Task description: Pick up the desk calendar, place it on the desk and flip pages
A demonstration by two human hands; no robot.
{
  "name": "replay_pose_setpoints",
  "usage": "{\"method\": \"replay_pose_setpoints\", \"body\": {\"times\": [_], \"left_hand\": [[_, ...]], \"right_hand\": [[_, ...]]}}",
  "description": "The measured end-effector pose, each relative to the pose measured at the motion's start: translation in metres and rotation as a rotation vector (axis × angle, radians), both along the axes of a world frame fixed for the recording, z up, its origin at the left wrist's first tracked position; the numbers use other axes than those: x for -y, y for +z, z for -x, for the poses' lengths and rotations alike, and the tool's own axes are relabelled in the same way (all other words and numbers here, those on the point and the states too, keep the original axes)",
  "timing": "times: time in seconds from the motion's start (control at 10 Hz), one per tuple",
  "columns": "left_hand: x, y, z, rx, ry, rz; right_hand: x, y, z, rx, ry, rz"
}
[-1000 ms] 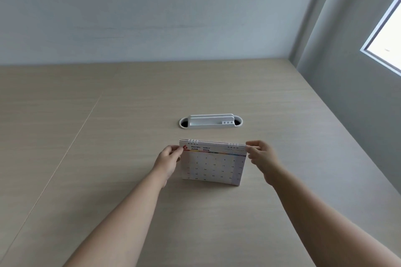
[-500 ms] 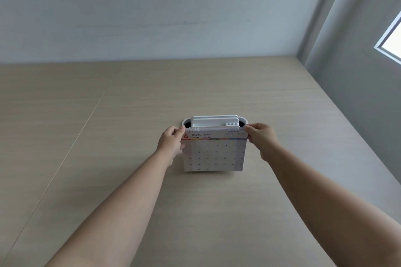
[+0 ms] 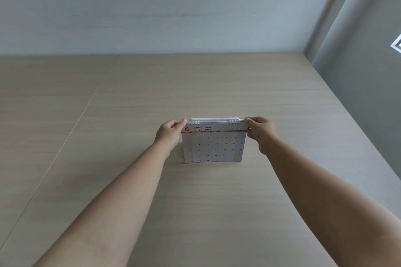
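The white spiral-bound desk calendar (image 3: 213, 145) stands upright near the middle of the pale wooden desk (image 3: 108, 136), its June 2026 page with a red 6 facing me. My left hand (image 3: 171, 134) pinches its top left corner. My right hand (image 3: 260, 132) pinches the top right corner. The calendar's lower edge looks close to the desk surface; whether it touches I cannot tell.
A thin white edge of the cable-port holder (image 3: 214, 119) shows just above the calendar's top; the rest is hidden behind it. A seam (image 3: 71, 134) runs diagonally across the desk on the left. Grey walls close the back and right, with a window corner (image 3: 396, 46) at far right.
Both hands carried the calendar away from me and straightened it upright. It now covers the white holder behind it, which was in plain view a second ago.
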State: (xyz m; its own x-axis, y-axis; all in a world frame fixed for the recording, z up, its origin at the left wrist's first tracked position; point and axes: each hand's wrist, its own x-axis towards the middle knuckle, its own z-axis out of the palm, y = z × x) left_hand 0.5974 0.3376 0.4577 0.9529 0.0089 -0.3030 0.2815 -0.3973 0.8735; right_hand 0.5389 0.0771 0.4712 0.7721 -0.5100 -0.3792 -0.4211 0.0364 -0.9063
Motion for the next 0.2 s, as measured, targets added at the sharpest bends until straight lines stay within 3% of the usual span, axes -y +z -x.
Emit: {"method": "replay_pose_setpoints", "body": {"times": [0.1,0.2], "left_hand": [[0.0,0.003,-0.004,-0.034,-0.032,-0.022],[-0.001,-0.002,0.011,0.054,0.001,-0.108]], "right_hand": [[0.004,-0.003,0.001,0.004,0.044,0.016],[-0.002,0.006,0.01,-0.015,0.146,0.189]]}}
